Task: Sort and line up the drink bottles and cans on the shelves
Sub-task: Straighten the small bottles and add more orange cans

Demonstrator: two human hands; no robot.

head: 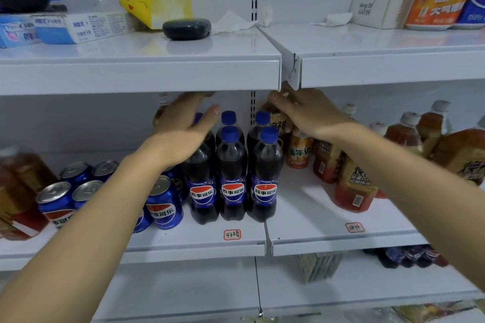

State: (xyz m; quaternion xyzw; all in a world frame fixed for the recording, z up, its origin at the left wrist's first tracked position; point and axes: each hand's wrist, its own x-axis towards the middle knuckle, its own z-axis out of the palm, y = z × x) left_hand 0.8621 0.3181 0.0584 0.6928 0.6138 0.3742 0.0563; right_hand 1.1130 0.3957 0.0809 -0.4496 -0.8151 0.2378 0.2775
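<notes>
Two bare arms reach into the middle shelf (315,233) of a white store rack. At its centre stand cola bottles (232,173), dark with blue caps and blue-and-red labels, packed upright in rows with the front three shoulder to shoulder. The left hand (183,123) hovers over the leftmost bottles, fingers extended toward a brown bottle behind and thumb spread above the caps; whether it grips anything cannot be told. The right hand (307,110) reaches over the rightmost caps to a brown tea bottle (278,118) at the back, its fingers hidden under the shelf edge, so its hold cannot be told. Blue cola cans (164,202) stand clustered to the left of the bottles. To the right stand a small orange bottle (299,149) and several amber tea bottles (354,186), loosely grouped. The top shelf (147,71) carries boxes, a yellow carton and a dark oval case.
</notes>
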